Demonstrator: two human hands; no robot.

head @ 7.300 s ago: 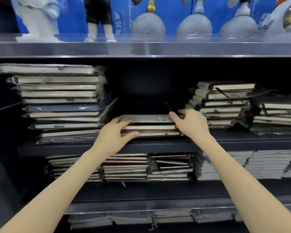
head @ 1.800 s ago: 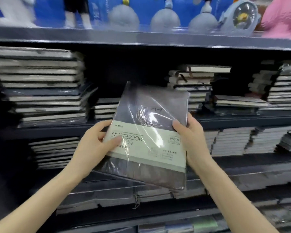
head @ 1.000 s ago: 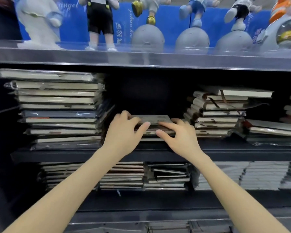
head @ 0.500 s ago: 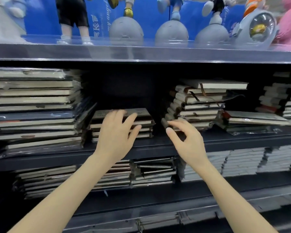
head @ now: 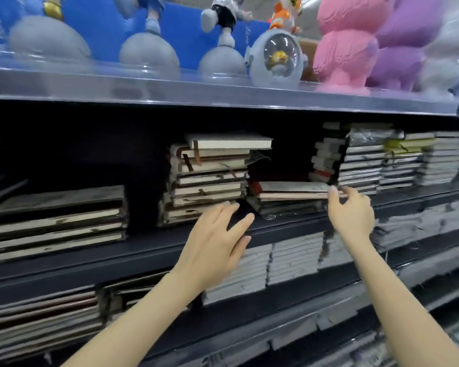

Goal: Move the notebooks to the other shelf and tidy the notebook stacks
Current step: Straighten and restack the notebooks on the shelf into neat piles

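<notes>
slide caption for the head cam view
Right hand touches the end of a short stack of plastic-wrapped notebooks on a dark shelf; left hand open.

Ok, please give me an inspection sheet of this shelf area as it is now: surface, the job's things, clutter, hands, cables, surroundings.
Surface: dark middle shelf, carrying several notebook stacks.
Job's things: low notebook stack between the tall uneven stack and the wrapped stacks; a wide stack at far left.
Clutter: nothing seen.
Hands: left hand open, fingers spread by the tall uneven stack's base, holding nothing; right hand curled at the low notebook stack's right end, grip unclear.
Cables: nothing seen.
Surroundings: toy figures on grey domes and a pink figure on the top shelf; white notebook stacks on the shelf below.
</notes>
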